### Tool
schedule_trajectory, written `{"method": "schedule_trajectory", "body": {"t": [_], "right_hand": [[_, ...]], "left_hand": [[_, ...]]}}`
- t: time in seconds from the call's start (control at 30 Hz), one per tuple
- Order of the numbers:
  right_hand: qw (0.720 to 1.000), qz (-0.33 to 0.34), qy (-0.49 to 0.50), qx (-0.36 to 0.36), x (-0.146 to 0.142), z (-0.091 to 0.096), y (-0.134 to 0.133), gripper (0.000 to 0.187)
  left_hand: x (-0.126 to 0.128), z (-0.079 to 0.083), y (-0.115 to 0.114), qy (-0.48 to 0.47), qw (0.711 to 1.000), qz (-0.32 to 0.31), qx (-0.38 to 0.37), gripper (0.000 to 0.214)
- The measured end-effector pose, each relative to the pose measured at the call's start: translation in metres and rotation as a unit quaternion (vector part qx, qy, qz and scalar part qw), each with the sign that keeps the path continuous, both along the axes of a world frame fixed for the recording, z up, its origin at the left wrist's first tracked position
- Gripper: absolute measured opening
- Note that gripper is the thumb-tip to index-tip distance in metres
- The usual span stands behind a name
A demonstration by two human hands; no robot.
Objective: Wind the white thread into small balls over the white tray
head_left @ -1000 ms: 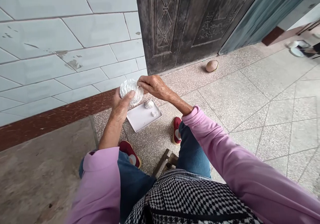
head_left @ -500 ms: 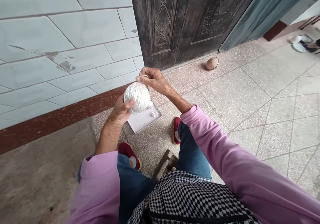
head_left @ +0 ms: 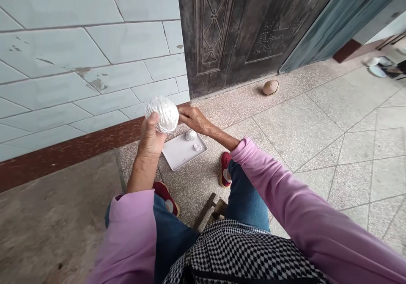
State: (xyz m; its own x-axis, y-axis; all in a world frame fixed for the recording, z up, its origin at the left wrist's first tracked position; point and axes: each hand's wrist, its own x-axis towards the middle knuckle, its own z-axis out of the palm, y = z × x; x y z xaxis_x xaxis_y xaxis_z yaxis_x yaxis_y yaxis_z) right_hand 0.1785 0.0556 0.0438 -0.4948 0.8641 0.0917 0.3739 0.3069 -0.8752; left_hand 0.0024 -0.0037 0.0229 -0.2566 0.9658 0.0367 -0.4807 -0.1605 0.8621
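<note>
A large ball of white yarn (head_left: 165,115), wound with many strands, rests in my left hand (head_left: 151,136), its thumb pressed on the near side and the other fingers mostly hidden beneath. At the ball's right side, my right hand (head_left: 195,119) is closed in a pinch on the yarn strand; its fingertips are partly hidden behind the ball and the thin strand hardly shows. Below the hands, a shallow pale tray (head_left: 176,150) lies on the floor. In it are a small white ball (head_left: 190,135) and a little crumpled whitish piece (head_left: 198,147).
A wooden stool (head_left: 206,212) shows between my legs. The tiled wall (head_left: 104,59) and a dark carved door (head_left: 234,34) stand ahead. A round tan object (head_left: 270,87) sits on the floor by the door. Several dishes (head_left: 377,68) lie at the far right.
The large yarn ball has turned and moved left and slightly up with my left hand. My right hand has gone from above the ball down to its right side. The small ball now shows fully.
</note>
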Motion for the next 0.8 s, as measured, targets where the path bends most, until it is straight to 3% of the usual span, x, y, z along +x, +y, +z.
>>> {"method": "schedule_trajectory", "body": {"t": [0.3,0.47,0.53,0.63,0.8], "right_hand": [[0.987,0.121,-0.103,0.021,-0.019,0.006,-0.039,0.031],[0.981,0.187,-0.053,0.028,-0.012,0.011,-0.042,0.034],[0.982,0.186,-0.002,0.021,-0.004,0.016,-0.034,0.038],[0.986,0.133,0.096,0.005,0.01,0.024,-0.015,0.048],[0.983,0.04,0.176,0.02,0.022,0.03,0.013,0.065]], "left_hand": [[-0.016,-0.011,0.009,0.027,0.993,0.112,0.014,0.066],[-0.037,-0.028,0.018,0.127,0.981,0.146,0.023,0.072],[-0.044,-0.031,0.02,0.172,0.975,0.138,0.017,0.073],[-0.043,-0.028,0.018,0.182,0.978,0.098,-0.011,0.075],[-0.026,-0.01,0.003,0.105,0.992,-0.058,-0.032,0.074]]}}
